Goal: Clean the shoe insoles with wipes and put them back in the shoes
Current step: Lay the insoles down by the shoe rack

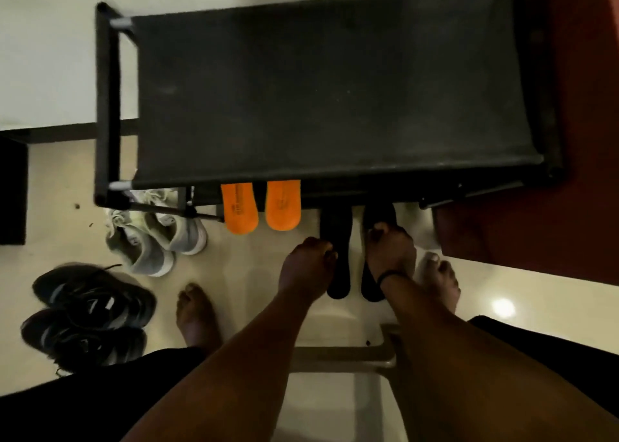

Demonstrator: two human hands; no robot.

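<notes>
Two black insoles lie side by side on the pale floor, their far ends under the shoe rack. My left hand (306, 260) grips the left black insole (338, 280) at its edge with curled fingers. My right hand (388, 250) grips the right black insole (370, 284) near its middle. Two orange insoles (261, 207) stick out from under the rack, to the left of the black ones. A grey pair of sneakers (154, 237) and a black pair of sneakers (90, 311) stand on the floor at the left. No wipes are in view.
A black fabric-topped shoe rack (328, 89) fills the upper middle. A red-brown surface (582, 140) borders it on the right. My bare feet (197, 314) stand on the tile floor, with a pale stool frame (348, 354) between my legs.
</notes>
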